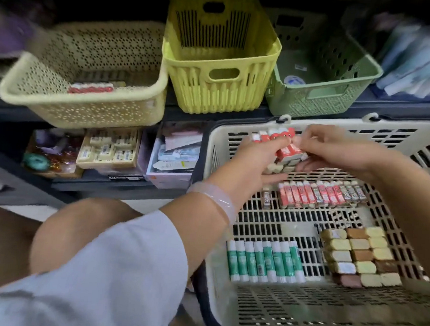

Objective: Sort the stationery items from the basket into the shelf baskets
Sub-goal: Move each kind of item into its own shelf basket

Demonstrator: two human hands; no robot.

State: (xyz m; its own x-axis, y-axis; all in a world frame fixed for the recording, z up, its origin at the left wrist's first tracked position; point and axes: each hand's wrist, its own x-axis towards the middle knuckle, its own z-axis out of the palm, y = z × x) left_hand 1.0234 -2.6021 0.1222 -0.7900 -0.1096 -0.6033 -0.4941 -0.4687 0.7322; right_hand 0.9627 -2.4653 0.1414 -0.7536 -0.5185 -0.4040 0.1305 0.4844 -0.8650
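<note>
Hands over cream basket [217, 147], left hand [253, 163] and right hand [337, 148] — fingers pinching red-white packs [283, 148].

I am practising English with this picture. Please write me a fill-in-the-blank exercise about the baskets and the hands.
1. Both hands, left hand and right hand, hold a bundle of red and ____ items.
2. The glue sticks in the big basket have ____ labels.
3. The middle shelf basket is ____.

Missing words: white; green; yellow
</note>
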